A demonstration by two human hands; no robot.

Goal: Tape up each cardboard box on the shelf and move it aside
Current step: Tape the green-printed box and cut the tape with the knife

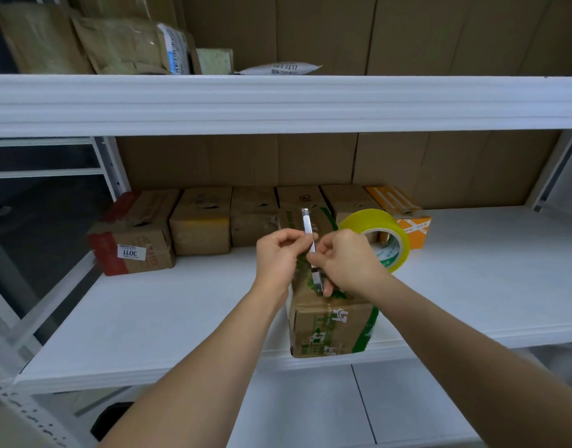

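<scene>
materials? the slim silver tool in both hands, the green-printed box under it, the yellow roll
Slim silver utility knife: looks like bare metal, shown by its bright glossy glints; hard to be sure. Brown green-printed cardboard box: matte brown cardboard with creased edges. Yellow tape roll: glossy plastic film wound on a white printed core, probably card.

yellow tape roll [380, 236], green-printed brown box [330, 328]
</scene>
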